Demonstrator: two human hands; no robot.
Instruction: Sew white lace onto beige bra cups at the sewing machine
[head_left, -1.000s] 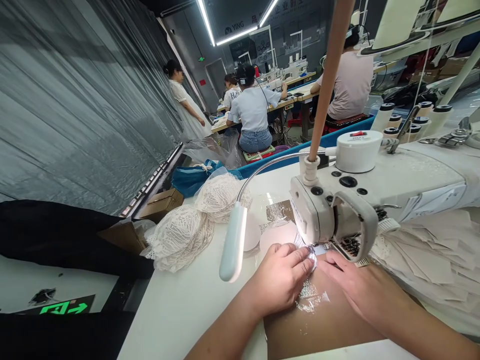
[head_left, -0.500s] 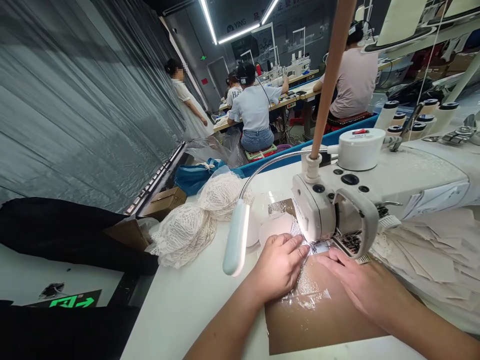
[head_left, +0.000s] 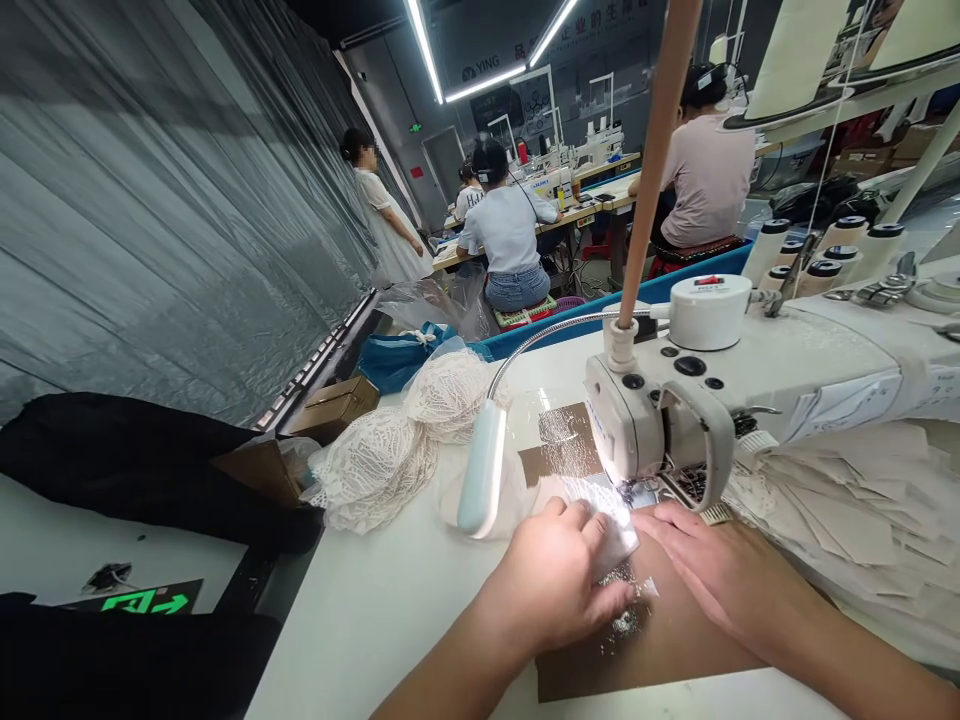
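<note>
A white sewing machine (head_left: 630, 420) stands over a brown board (head_left: 667, 640) with a shiny clear cover. My left hand (head_left: 566, 570) has its fingers curled on a white lace piece (head_left: 611, 515), just left of the needle area, with the thumb on the board. The lace joins pale fabric to its left. My right hand (head_left: 720, 570) lies flat on the board, right of the needle area, its fingertips beside the machine's foot; it holds nothing that I can see.
Lace cups (head_left: 367, 465) are piled at the table's left. A lamp (head_left: 482, 470) hangs left of the machine. Pale fabric pieces (head_left: 862, 490) lie at the right, below thread cones (head_left: 765, 250). Several people sit or stand beyond.
My left hand has drawn back from the needle area toward me, and the lace now shows beside its fingers. My right hand has hardly moved. The view has shifted slightly.
</note>
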